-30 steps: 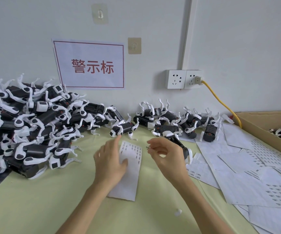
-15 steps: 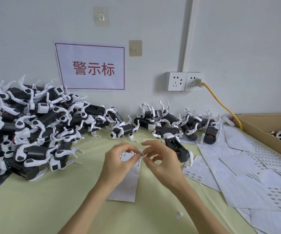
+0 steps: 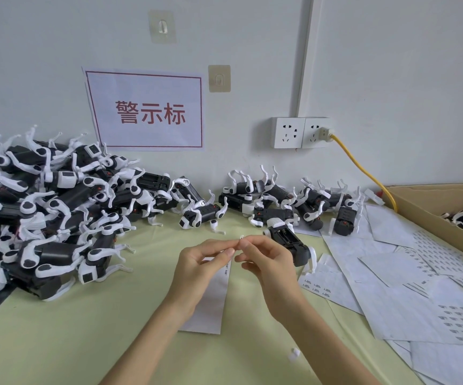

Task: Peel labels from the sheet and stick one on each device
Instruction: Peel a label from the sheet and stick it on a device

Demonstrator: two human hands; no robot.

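Nearest, the label sheet (image 3: pixel 210 295) lies flat on the green table (image 3: pixel 58 343), partly under the wrists. Above it the left hand (image 3: pixel 199 266) and right hand (image 3: pixel 266 262) meet, fingertips pinching one tiny label (image 3: pixel 240 238) (print unreadable). Just beyond the right hand lies a device (image 3: pixel 288 240); farther back, more devices (image 3: pixel 58 207) are heaped against the wall.

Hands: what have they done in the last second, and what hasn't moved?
The left hand lifted off the label sheet and met the right hand above it; both now pinch a tiny label. The sheet and the devices lie as before.
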